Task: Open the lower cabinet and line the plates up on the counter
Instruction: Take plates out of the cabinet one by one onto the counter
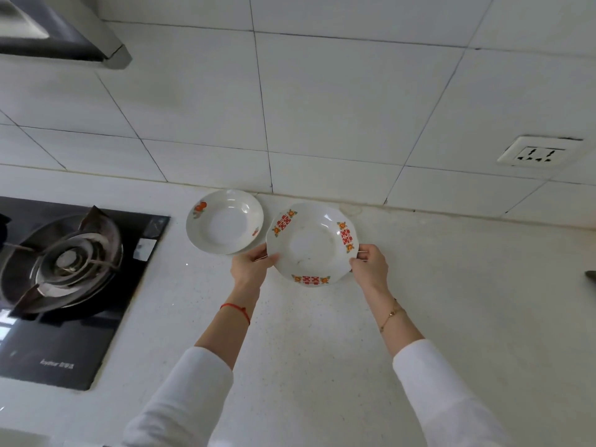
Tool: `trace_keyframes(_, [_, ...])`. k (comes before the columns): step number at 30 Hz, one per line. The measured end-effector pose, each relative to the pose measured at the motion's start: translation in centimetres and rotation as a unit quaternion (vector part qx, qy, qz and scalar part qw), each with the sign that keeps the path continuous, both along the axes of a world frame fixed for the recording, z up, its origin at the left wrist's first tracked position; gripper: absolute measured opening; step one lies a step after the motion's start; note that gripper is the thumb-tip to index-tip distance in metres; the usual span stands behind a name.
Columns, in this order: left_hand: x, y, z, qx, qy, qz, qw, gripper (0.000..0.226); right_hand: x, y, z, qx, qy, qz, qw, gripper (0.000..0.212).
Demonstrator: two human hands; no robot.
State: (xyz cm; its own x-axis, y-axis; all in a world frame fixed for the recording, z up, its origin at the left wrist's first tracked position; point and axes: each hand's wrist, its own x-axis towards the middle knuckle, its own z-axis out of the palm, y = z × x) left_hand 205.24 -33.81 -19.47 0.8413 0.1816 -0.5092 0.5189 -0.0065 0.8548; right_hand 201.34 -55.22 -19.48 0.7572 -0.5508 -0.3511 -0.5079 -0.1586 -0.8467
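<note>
2 plates in view: both sit toward the back edge of the counter, close to the tiled wall.
Plate with fruit motif: rests flat on the counter near its back edge, just right of the gas hob; apparently the first of the row.
Plate with red emblems: held level just right of the first plate, its left rim overlapping or touching that plate's rim; whether it bears on the counter cannot be told.
Left hand: fingers closed on the plate's left rim, thumb on top.
Right hand: fingers closed on the plate's right rim, opposite the left hand, which keeps the dish balanced.
Purpose of placement: setting it beside the first plate likely continues a line along the back edge.
Lower cabinet: out of view.
Wall socket: on the tiles, well right of the plates.
</note>
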Motion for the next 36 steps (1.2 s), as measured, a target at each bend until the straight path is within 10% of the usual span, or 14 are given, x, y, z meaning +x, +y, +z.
trace_keyframes(36, [6.7,-1.5,-6.9,0.046,0.033,-0.017,0.998,0.04,7.8,-1.7,-6.1,-0.065,0.052,0.036,0.996,0.025])
